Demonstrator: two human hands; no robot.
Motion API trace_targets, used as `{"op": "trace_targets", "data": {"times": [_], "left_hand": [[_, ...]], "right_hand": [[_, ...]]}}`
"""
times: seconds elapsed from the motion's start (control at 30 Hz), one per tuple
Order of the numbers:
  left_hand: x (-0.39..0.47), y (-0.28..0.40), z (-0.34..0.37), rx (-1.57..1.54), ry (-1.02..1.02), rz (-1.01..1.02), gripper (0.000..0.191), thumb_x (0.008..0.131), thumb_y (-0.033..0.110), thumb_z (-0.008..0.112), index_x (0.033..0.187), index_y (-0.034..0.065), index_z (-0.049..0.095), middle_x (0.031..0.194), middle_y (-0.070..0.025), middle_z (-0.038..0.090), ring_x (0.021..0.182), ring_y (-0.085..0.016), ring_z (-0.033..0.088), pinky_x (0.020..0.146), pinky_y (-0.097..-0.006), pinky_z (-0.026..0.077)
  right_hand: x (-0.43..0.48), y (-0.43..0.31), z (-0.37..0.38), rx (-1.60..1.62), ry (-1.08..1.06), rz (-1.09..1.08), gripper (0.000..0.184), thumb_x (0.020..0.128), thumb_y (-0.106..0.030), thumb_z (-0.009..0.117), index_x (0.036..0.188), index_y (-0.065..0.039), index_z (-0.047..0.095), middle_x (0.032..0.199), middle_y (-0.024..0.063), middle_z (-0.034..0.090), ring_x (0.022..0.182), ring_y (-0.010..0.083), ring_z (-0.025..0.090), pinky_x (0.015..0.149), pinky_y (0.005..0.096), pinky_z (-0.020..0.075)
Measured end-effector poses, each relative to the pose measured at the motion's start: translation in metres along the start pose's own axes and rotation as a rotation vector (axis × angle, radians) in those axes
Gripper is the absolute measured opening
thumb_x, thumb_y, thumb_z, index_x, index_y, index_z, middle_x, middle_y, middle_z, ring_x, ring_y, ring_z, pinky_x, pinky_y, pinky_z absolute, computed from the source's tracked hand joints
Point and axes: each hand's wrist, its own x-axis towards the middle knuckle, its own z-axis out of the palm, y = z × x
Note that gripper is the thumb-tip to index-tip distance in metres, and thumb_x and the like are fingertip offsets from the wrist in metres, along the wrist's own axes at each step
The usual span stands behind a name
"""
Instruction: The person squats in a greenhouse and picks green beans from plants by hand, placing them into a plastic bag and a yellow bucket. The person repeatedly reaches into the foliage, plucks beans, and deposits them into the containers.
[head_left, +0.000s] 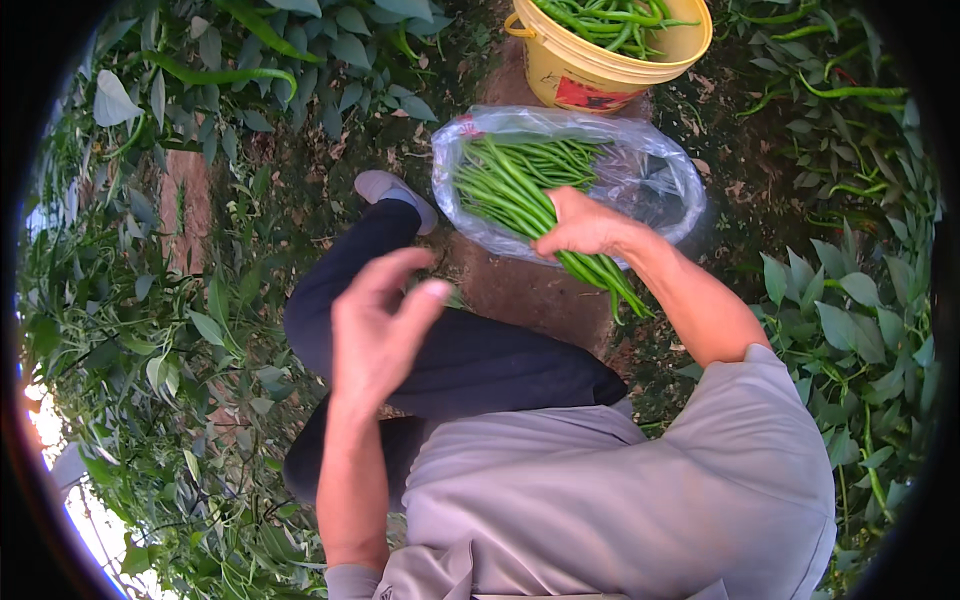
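Note:
My right hand (583, 223) grips a bunch of long green chili peppers (517, 187) over an open clear plastic bag (667, 217). The bunch slants from upper left to lower right, its lower ends sticking out past the bag's near rim. More green peppers (562, 161) lie side by side inside the bag, mostly in its left and middle part. My left hand (386, 322), slightly blurred, hangs above my dark trouser leg with its thumb and fingers apart, and nothing shows in it.
Beyond the bag stands a yellow plastic bucket (585, 75) holding green peppers. Leafy pepper plants (847, 322) with hanging peppers line the right side, and more plants (210, 322) the left. Bare soil (540, 296) shows between my leg and the bag. My shoe (382, 184) rests left of the bag.

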Motion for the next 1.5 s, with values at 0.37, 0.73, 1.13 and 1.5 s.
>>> {"op": "trace_targets", "data": {"times": [0.37, 0.73, 1.13, 1.5], "left_hand": [[0.031, -0.106, -0.107, -0.720, 0.726, -0.005, 0.030, 0.107, 0.028, 0.060, 0.114, -0.0005, 0.067, 0.112, -0.0134, 0.070, 0.113, -0.025, 0.067, 0.106, -0.0402, 0.053], [0.113, -0.175, -0.113, -0.564, 0.222, -0.366, 0.046, 0.105, 0.033, 0.063, 0.131, -0.0050, 0.062, 0.127, -0.0201, 0.068, 0.118, -0.027, 0.067, 0.108, -0.0395, 0.051], [0.209, -0.121, -0.076, 0.014, -0.209, -0.055, 0.047, 0.103, 0.034, 0.067, 0.131, -0.0030, 0.065, 0.117, -0.0108, 0.073, 0.110, -0.017, 0.066, 0.098, -0.0329, 0.050], [0.264, -0.169, 0.020, 0.474, -0.609, 0.007, 0.067, 0.093, 0.050, 0.072, 0.145, 0.0108, 0.060, 0.158, -0.0331, 0.037, 0.146, -0.044, 0.042, 0.119, -0.0447, 0.037]], "right_hand": [[0.048, 0.153, 0.110, -0.776, 0.102, 0.130, 0.058, 0.076, -0.007, 0.075, 0.131, 0.001, 0.058, 0.159, 0.0259, 0.039, 0.111, 0.0459, 0.067, 0.098, 0.0520, 0.0538], [0.037, 0.147, 0.116, -0.894, -0.088, -0.022, 0.039, 0.082, -0.005, 0.067, 0.120, -0.002, 0.058, 0.123, 0.0196, 0.065, 0.101, 0.0441, 0.069, 0.085, 0.0512, 0.0567], [0.009, 0.081, 0.042, -0.148, 0.082, 0.398, 0.038, 0.070, -0.009, 0.079, 0.105, -0.001, 0.067, 0.093, 0.0145, 0.073, 0.088, 0.0257, 0.072, 0.081, 0.0401, 0.0561], [0.005, 0.157, -0.009, 1.482, 0.731, 0.259, 0.013, 0.092, -0.010, 0.070, 0.100, -0.002, 0.063, 0.087, 0.0098, 0.067, 0.075, 0.0234, 0.067, 0.074, 0.0383, 0.0595]]}}
